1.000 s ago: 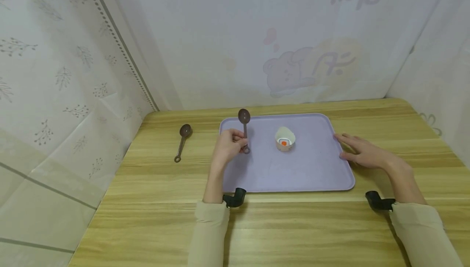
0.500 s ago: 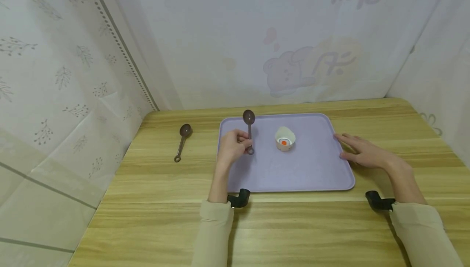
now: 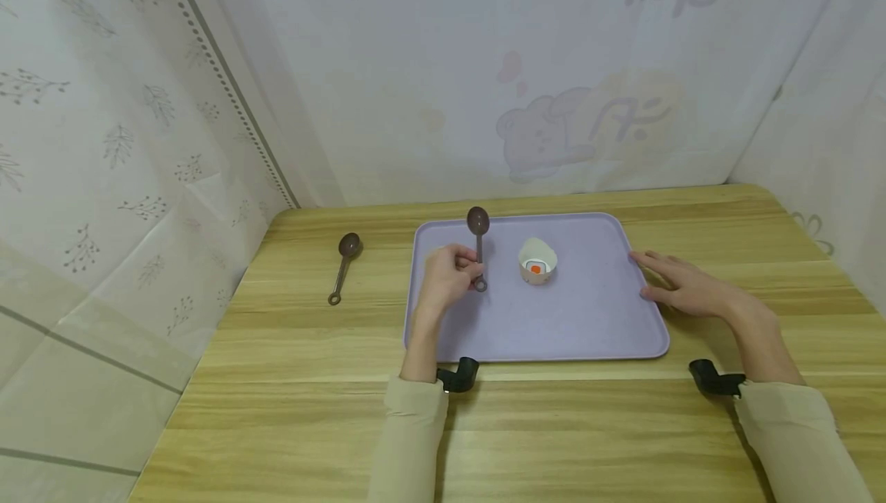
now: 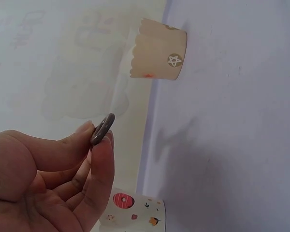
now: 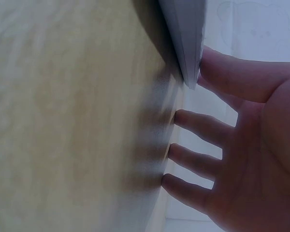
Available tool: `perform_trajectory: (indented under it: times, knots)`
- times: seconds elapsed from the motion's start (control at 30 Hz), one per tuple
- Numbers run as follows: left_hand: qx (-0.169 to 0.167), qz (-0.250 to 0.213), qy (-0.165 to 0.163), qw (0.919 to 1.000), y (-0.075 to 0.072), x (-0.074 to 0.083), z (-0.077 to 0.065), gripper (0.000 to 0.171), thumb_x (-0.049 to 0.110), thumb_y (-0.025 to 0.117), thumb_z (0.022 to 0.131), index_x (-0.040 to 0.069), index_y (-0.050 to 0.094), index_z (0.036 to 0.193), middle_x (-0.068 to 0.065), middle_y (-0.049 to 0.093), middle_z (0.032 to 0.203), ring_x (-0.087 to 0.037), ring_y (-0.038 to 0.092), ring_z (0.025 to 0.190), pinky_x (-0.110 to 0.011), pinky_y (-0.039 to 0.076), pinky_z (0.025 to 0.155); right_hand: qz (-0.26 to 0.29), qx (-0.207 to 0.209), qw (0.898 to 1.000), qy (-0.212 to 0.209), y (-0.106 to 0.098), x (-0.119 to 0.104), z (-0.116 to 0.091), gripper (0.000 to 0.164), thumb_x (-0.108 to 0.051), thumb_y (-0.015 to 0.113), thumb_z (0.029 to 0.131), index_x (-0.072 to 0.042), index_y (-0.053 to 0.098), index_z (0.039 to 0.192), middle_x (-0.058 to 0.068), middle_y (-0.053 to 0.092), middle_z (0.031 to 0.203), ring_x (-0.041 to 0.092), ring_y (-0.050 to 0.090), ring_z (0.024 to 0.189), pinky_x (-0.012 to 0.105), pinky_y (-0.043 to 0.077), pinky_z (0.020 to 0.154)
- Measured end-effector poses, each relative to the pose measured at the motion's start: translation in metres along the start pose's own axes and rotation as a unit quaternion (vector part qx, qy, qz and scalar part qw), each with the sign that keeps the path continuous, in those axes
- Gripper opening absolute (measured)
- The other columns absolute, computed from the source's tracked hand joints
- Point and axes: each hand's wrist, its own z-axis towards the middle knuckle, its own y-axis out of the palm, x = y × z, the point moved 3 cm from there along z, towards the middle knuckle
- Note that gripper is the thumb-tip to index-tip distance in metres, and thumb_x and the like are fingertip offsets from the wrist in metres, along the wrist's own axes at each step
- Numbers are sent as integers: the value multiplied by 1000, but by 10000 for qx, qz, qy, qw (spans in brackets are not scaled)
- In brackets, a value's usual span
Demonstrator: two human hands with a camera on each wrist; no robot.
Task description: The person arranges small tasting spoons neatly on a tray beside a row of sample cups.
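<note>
My left hand pinches a brown measuring spoon near the ring end of its handle, bowl pointing away, over the left part of a lilac tray. In the left wrist view the handle's ring sits between thumb and finger. Right of the spoon, a beige paper baking cup holds a small white and orange piece. A white baking cup with a donut print shows low in the left wrist view, partly behind the fingers. My right hand touches the tray's right rim, fingers extended.
A second brown spoon lies on the wooden table left of the tray. A printed white curtain stands behind the table and along its sides. Each wrist carries a black camera mount.
My left hand has slid right over the tray with the spoon, closer to the beige cup. The right hand, tray and other spoon have stayed in place.
</note>
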Motion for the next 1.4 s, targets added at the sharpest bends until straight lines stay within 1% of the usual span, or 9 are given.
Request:
perform_trajectory:
  times: [0.17,0.3,0.47,0.6,0.8,1.07,1.3,1.4]
  knots:
    - [-169,-43,-38,9998,6,0,0,15,-4,69,92,-11,63,104,-14,65,85,-15,61,67,-33,60,66,-66,17,10000,-51,-1,1,-1,69,-26,61,102,6,29,154,45,16,152,69,11,136,78,12,105]
    - [-215,-20,1,9998,10,1,-1,15,-4,69,92,-11,63,104,-15,66,86,-15,61,68,-34,60,67,-82,13,9999,-63,-1,1,-1,69,-26,61,102,6,28,154,46,17,152,69,11,136,78,12,105]
    - [-226,18,22,9997,15,1,0,16,-3,69,91,-10,64,104,-16,67,87,-14,62,67,-33,60,66,-85,24,9999,-89,-1,1,-1,69,-26,61,102,7,29,153,46,17,152,69,12,136,78,13,105]
    - [-233,64,26,9997,19,-1,1,15,-3,70,91,-10,64,104,-15,67,85,-14,63,67,-28,59,63,-84,31,9999,-99,-1,2,-1,69,-26,61,102,7,29,153,46,17,152,69,12,136,79,13,105]
    - [-164,259,53,9995,23,-3,2,13,-3,70,90,-9,65,101,-13,67,81,-12,62,64,-25,55,59,-74,25,9999,-67,-1,2,0,69,-26,61,102,6,29,153,46,17,152,68,12,137,78,12,105]
    - [-142,495,50,9987,26,-6,1,12,0,70,91,-7,66,101,-12,67,81,-14,63,63,-24,52,57,3,31,10000,-70,-1,1,0,69,-27,61,102,6,30,153,44,16,153,69,9,137,78,10,106]
    - [-28,837,77,9965,30,-10,2,12,1,73,89,-4,68,98,-10,69,80,-14,63,69,-22,49,60,36,-14,10000,22,-1,3,0,71,-30,60,102,4,27,155,44,14,154,68,8,137,79,10,106]
    - [16,913,63,9958,31,-12,2,11,2,74,88,-4,68,96,-10,69,79,-16,63,70,-23,49,60,38,-28,10000,48,-1,3,0,71,-30,60,102,4,27,155,43,13,155,68,8,137,79,9,106]
